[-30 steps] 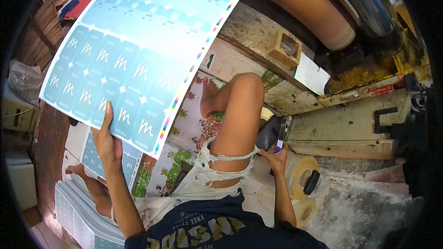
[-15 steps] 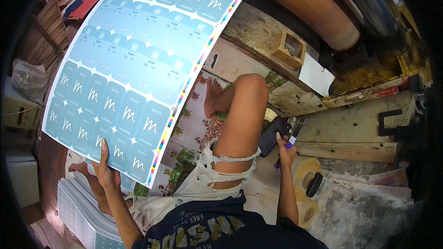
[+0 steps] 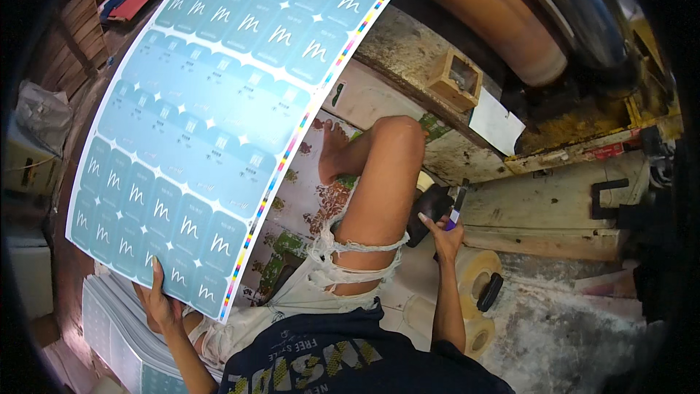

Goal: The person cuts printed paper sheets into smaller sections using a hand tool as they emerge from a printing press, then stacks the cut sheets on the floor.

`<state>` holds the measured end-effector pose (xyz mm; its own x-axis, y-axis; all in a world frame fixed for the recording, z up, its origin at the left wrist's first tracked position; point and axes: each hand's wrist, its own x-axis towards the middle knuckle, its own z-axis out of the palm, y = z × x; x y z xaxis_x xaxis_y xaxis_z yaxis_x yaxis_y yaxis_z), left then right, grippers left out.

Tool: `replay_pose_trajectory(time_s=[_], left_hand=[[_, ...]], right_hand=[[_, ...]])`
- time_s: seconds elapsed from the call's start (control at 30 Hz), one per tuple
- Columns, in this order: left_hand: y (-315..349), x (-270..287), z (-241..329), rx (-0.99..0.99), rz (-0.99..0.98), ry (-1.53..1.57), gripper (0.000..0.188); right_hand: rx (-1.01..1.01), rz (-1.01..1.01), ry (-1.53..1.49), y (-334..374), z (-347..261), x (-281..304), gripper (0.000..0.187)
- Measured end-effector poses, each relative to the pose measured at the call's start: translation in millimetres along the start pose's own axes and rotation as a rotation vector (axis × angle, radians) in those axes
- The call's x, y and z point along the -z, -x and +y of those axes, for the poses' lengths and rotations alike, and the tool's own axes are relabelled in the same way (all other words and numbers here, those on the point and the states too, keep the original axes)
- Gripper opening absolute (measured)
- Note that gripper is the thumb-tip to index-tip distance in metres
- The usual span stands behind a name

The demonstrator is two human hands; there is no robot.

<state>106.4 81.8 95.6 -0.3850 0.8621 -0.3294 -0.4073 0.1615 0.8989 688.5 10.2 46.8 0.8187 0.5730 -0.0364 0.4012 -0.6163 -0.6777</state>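
Note:
A large pale-blue printed sheet (image 3: 211, 113) with rows of card designs and a coloured strip along its right edge curves upward on the left. My left hand (image 3: 162, 308) pinches its lower edge, thumb on the printed face and the other fingers mostly behind. Over on the right, my right hand (image 3: 446, 239) is closed around a purple-handled cutter knife (image 3: 455, 213), its tip pointing away from me. Beside that hand is a dark flat object (image 3: 429, 213) whose kind I cannot make out. My right fingers are partly hidden.
A thick stack of printed sheets (image 3: 117, 325) stands at lower left. Tape rolls (image 3: 479, 271) with a black piece (image 3: 490, 292) lie right of my right forearm. Beyond my knee, a ledge holds a small wooden box (image 3: 446, 87) and white paper (image 3: 497, 120), below large machine rollers (image 3: 510, 36).
The sheet and my left hand have shifted down toward the stack at left. My right hand has moved slightly left, and the knife now shows more fully.

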Motion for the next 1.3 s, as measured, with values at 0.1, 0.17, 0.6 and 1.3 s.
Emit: replay_pose_trajectory(time_s=[0.1,0.17,0.6,1.3], left_hand=[[8,30,-5,0.019,0.052,-0.02,0.054],[11,43,-6,0.073,0.06,-0.016,0.054],[30,80,-12,0.131,0.144,-0.019,0.059],[67,137,-3,0.16,0.23,-0.098,0.06]], right_hand=[[-0.061,0.027,-0.152,-7,9,-2,0.073],[-0.089,0.153,-0.178,-18,6,-2,0.065],[-0.141,0.041,-0.203,-45,-15,6,0.064],[-0.114,0.354,-0.166,-68,-53,14,0.049]])
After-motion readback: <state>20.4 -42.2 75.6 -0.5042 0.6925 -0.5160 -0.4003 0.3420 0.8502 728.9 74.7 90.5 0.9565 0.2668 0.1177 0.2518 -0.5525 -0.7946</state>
